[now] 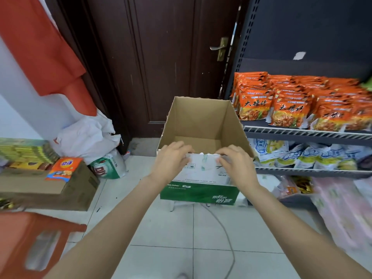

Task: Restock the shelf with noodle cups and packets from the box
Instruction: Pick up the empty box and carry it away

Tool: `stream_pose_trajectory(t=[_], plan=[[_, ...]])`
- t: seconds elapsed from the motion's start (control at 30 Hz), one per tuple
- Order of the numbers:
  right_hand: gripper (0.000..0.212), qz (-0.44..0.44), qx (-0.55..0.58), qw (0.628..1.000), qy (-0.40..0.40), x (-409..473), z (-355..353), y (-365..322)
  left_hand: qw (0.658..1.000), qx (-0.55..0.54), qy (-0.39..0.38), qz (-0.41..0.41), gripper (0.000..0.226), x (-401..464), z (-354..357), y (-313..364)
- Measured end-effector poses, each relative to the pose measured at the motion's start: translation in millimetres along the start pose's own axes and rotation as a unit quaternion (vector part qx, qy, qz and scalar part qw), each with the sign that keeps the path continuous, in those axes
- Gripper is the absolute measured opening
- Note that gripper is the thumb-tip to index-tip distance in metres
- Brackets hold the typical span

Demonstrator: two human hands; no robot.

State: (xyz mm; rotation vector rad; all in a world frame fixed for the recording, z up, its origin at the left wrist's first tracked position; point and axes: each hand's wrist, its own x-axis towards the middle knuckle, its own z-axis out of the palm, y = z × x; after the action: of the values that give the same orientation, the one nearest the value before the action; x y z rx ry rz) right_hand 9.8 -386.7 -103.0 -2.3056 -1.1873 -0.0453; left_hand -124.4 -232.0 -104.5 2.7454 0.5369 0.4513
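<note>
A: Entry. The box [203, 125] sits on the floor just beside the left end of the shelf [306, 131], open at the top. The part of its inside that shows is bare cardboard. No cups seen anywhere.

B: And the packets?

A: Orange noodle packets [289, 105] already fill the upper shelf in rows, up to its front edge. Judged: stocking nearly or wholly done; the step in hand is handling the box itself.

B: Hands?

A: Both arms reach straight forward. The left hand [171, 160] and right hand [237, 164] rest on the near rim, fingers curled over its torn edge, gripping it. They sit close together, near the rim's middle.

B: Advice?

A: Check the near inside wall, which is hidden, before moving it. To lift, shift the grip out toward the rim's corners; the torn edge looks weak.
</note>
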Motion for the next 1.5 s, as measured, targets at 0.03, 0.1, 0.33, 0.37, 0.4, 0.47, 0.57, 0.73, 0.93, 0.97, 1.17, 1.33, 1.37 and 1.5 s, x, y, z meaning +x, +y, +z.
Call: stream_pose_trajectory(t=[0.03, 0.1, 0.33, 0.37, 0.4, 0.47, 0.57, 0.73, 0.93, 0.97, 1.17, 1.33, 1.37, 1.5], plan=[[0.018, -0.002, 0.009, 1.0, 0.001, -12, -6, -4, 1.0, -0.023, 0.009, 0.0, 0.022, -12, -5, 5], [0.018, -0.008, 0.015, 1.0, 0.003, -34, -19, -13, 0.998, -0.063, 0.029, -0.005, 0.023, -35, -14, 18], [0.018, 0.023, 0.085, 0.995, 0.041, -94, -69, -34, 0.993, -0.108, 0.033, 0.031, 0.027, -76, -52, 63], [0.018, 0.034, 0.098, 0.994, 0.045, -100, -75, -36, 0.992, -0.118, 0.031, 0.04, 0.027, -78, -57, 68], [0.017, 0.047, 0.106, 0.992, 0.044, -106, -81, -38, 0.991, -0.125, 0.021, 0.045, 0.028, -80, -61, 73], [0.016, 0.078, 0.109, 0.99, 0.037, -120, -89, -41, 0.989, -0.14, -0.01, 0.051, 0.029, -87, -65, 83], [0.018, 0.127, 0.108, 0.986, 0.029, -148, -97, -41, 0.982, -0.166, -0.061, 0.061, 0.029, -99, -59, 94], [0.023, 0.188, 0.111, 0.975, 0.039, -205, -105, -29, 0.968, -0.192, -0.126, 0.101, 0.029, -115, -38, 120], [0.022, 0.244, 0.124, 0.96, 0.063, -263, -128, 9, 0.952, -0.193, -0.174, 0.162, 0.029, -117, -3, 178], [0.023, 0.254, 0.126, 0.957, 0.069, -272, -134, 19, 0.949, -0.19, -0.184, 0.174, 0.029, -114, 4, 190], [0.02, 0.312, 0.122, 0.936, 0.108, -309, -175, 99, 0.927, -0.169, -0.243, 0.23, 0.032, -82, 51, 286], [0.022, 0.346, 0.112, 0.919, 0.152, -329, -230, 195, 0.913, -0.173, -0.259, 0.265, 0.034, -35, 102, 391], [0.022, 0.351, 0.106, 0.917, 0.156, -333, -243, 213, 0.91, -0.176, -0.263, 0.268, 0.034, -25, 112, 413], [0.022, 0.381, 0.077, 0.905, 0.17, -349, -292, 283, 0.897, -0.194, -0.262, 0.298, 0.035, 6, 145, 496]])
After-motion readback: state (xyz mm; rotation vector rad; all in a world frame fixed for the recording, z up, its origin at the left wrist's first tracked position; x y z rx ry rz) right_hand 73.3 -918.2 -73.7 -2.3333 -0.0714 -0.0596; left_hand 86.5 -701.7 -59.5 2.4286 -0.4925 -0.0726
